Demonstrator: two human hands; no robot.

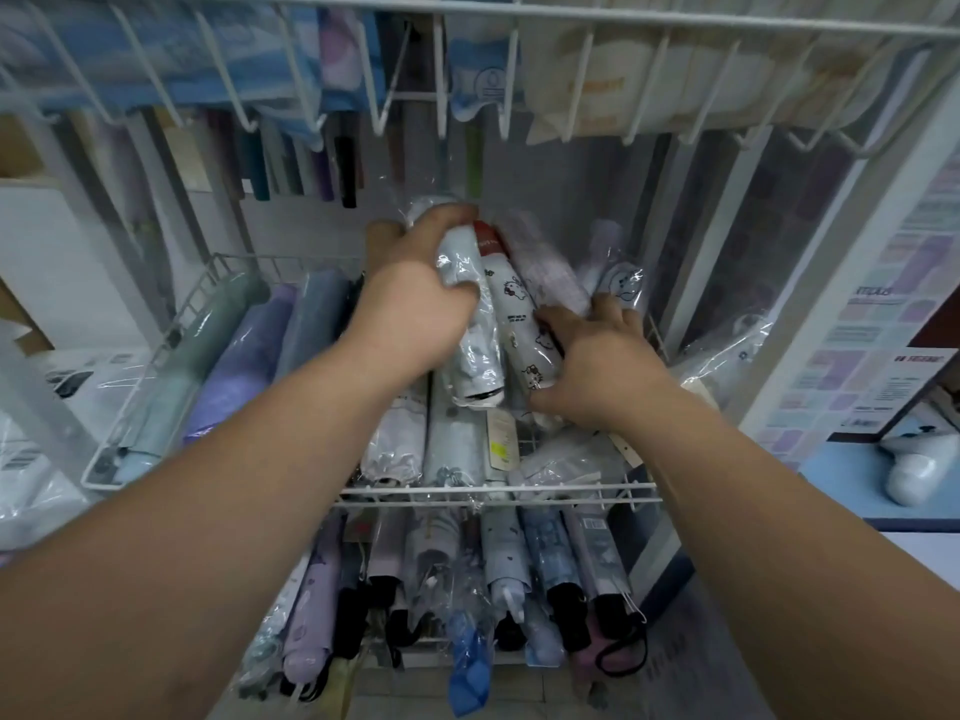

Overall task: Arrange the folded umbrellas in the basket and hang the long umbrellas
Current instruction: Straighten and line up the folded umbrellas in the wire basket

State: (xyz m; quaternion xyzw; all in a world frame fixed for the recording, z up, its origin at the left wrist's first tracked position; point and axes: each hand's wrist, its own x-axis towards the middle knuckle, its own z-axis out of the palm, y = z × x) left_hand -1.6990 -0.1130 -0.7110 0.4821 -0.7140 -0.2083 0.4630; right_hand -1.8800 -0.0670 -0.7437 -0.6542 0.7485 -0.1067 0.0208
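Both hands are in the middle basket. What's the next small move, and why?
Probably lay the pale blue umbrella, gripped by the left hand, flat beside the cat-print umbrella that the right hand touches: both lie tilted across the row in the wire basket, not lined up.

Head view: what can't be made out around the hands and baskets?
All in the head view.
Right hand: its back hides whether it grips or only presses the cat-print umbrella.
Pale blue umbrella: upper end covered by the left hand and wrapper glare.
Long umbrellas: blurred, tops hidden behind the upper basket.
Paper tag: print too small.
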